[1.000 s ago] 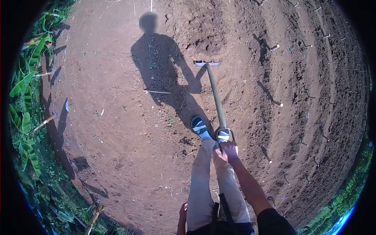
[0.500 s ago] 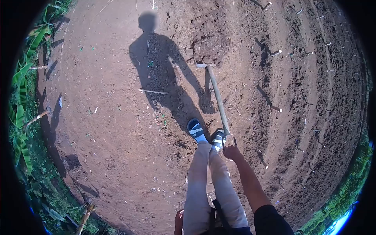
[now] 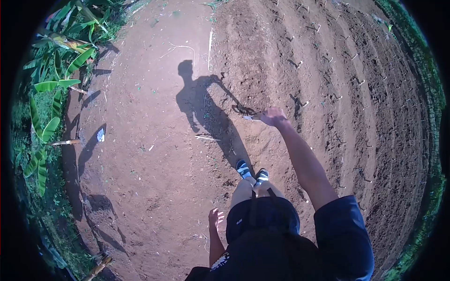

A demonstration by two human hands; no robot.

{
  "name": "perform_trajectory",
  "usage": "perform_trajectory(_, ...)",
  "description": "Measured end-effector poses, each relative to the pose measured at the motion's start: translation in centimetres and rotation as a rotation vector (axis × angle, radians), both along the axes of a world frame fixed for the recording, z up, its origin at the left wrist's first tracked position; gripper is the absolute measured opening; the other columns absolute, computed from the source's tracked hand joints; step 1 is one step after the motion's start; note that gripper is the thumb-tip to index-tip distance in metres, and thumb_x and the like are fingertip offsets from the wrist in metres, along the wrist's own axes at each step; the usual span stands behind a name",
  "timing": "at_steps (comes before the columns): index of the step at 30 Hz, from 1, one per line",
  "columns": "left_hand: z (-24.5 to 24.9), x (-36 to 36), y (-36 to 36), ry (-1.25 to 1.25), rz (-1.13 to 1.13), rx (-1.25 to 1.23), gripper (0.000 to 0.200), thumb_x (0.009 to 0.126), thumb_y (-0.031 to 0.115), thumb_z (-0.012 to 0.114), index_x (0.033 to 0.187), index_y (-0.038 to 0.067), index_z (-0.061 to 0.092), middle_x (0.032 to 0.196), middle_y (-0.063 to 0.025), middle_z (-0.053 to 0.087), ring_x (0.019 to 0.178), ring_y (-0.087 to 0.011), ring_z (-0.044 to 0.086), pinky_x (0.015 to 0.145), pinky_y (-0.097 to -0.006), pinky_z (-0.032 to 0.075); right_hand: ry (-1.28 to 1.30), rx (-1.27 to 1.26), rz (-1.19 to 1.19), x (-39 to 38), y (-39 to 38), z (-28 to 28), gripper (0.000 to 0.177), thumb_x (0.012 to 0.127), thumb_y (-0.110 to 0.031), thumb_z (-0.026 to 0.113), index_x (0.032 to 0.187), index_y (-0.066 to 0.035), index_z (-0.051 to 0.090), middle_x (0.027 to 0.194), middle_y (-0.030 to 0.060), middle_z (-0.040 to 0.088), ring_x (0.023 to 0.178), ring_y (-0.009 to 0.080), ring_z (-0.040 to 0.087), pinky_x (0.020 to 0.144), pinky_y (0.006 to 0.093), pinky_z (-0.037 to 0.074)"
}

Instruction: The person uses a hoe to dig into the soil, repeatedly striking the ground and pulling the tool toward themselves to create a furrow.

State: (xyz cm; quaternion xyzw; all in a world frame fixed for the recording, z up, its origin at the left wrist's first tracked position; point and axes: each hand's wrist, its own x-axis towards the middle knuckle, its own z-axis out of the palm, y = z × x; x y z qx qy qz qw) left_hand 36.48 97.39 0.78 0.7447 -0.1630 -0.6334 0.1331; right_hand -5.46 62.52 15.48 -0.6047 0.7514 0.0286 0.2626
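My right hand (image 3: 273,115) is stretched forward at arm's length, closed around the top handle of a long garden spade. The spade is seen almost end-on, so only a pale bit of its blade (image 3: 248,117) shows in the soil just left of the hand. The shaft is hidden under my hand. My left hand (image 3: 215,218) hangs beside my hip, fingers apart, holding nothing. My two feet in striped sandals (image 3: 252,172) stand on bare brown earth behind the spade.
Tilled furrows (image 3: 328,79) studded with several short stick cuttings fill the right side. Packed bare ground (image 3: 150,154) lies to the left, with a white scrap (image 3: 100,135) and a thin stick (image 3: 206,137). Banana plants (image 3: 51,89) line the left edge. My shadow (image 3: 206,107) falls ahead.
My right hand has lifted from knee height to arm's length ahead, still on the spade handle. The view has risen and widened. My left hand has come out beside my hip.
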Motion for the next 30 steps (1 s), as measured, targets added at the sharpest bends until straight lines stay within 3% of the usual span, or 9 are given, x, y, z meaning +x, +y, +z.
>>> perform_trajectory(4,1.0,-1.1,-4.0,0.041,0.016,-0.063,0.034,0.09,0.03,0.041,0.119,0.013,0.041,0.104,-0.0133,0.058,0.083,-0.0249,0.06,0.073,-0.0427,0.045,0.028,0.054,0.216,2.2,3.4,2.6,0.06,0.081,-0.056,0.035,0.083,-0.004,0.064,0.081,0.0206,0.062,0.078,0.0338,0.061,0.07,0.0395,0.048)
perform_trajectory(8,1.5,-2.0,-5.5,0.037,-0.183,-0.06,0.038,0.088,0.03,0.045,0.119,0.01,0.042,0.105,-0.0125,0.058,0.087,-0.0221,0.058,0.073,-0.0386,0.046,0.043,0.015,0.291,3.7,10.3,-5.6,0.04,0.078,-0.039,0.041,0.076,-0.005,0.063,0.07,0.0184,0.061,0.069,0.0334,0.061,0.062,0.0432,0.049)
perform_trajectory(13,-0.6,-2.9,-7.2,0.021,-0.231,-0.048,0.03,0.087,0.024,0.048,0.113,0.008,0.048,0.09,-0.0076,0.061,0.073,-0.0207,0.059,0.062,-0.0359,0.049,0.054,-0.074,0.263,4.2,13.8,-6.7,0.03,0.078,-0.035,0.045,0.076,-0.01,0.062,0.072,0.0154,0.062,0.068,0.0323,0.062,0.062,0.0413,0.05)
perform_trajectory(16,-1.9,-3.0,-10.6,0.03,-0.519,-0.227,0.028,0.085,0.021,0.049,0.109,0.008,0.05,0.084,-0.0066,0.06,0.069,-0.0174,0.059,0.056,-0.0329,0.05,0.011,-0.083,0.244,5.0,12.9,-6.4,0.035,0.079,-0.035,0.043,0.073,-0.007,0.063,0.07,0.0157,0.062,0.065,0.0276,0.063,0.056,0.0393,0.05)
perform_trajectory(18,1.1,-6.0,-15.3,0.079,-0.318,-0.107,0.029,0.083,0.018,0.05,0.111,0.009,0.049,0.087,-0.0105,0.06,0.069,-0.0185,0.06,0.053,-0.0314,0.049,-0.052,-0.034,0.325,4.7,11.1,-5.0,0.034,0.08,-0.033,0.043,0.072,-0.007,0.063,0.07,0.0164,0.062,0.065,0.0272,0.063,0.055,0.0383,0.05)
perform_trajectory(19,1.5,-7.0,-17.0,0.138,-0.208,-0.091,0.032,0.084,0.019,0.048,0.114,0.01,0.047,0.093,-0.0123,0.06,0.071,-0.0189,0.06,0.056,-0.032,0.048,0.059,-0.313,0.554,4.4,11.2,-3.7,0.035,0.08,-0.032,0.042,0.069,-0.006,0.063,0.068,0.0151,0.062,0.064,0.0265,0.063,0.054,0.0372,0.05)
perform_trajectory(22,4.5,-11.1,-22.0,0.109,-0.276,-0.165,0.036,0.086,0.026,0.043,0.119,0.01,0.042,0.098,-0.0123,0.06,0.08,-0.0212,0.059,0.07,-0.0335,0.046,-0.083,-0.21,0.39,4.5,9.2,-5.0,0.037,0.08,-0.032,0.042,0.066,-0.005,0.062,0.064,0.0144,0.061,0.062,0.0262,0.063,0.053,0.037,0.049)
perform_trajectory(23,4.9,-12.1,-23.0,0.102,-0.297,-0.195,0.037,0.085,0.025,0.044,0.119,0.011,0.042,0.098,-0.0121,0.06,0.08,-0.0202,0.059,0.069,-0.0333,0.045,-0.009,-0.302,0.427,4.3,9.0,-7.0,0.014,0.074,-0.018,0.051,0.062,-0.011,0.055,0.061,0.006,0.054,0.052,0.0212,0.057,0.038,0.0345,0.042)
perform_trajectory(30,5.1,-15.1,-25.3,-0.068,-0.305,-0.314,0.037,0.081,0.019,0.048,0.116,0.011,0.045,0.095,-0.0112,0.06,0.077,-0.0187,0.059,0.065,-0.0303,0.046,-0.155,-0.142,0.237,1.0,7.2,-5.1,0.03,0.075,-0.03,0.048,0.061,-0.005,0.058,0.061,0.0126,0.058,0.058,0.0263,0.061,0.048,0.0371,0.048)
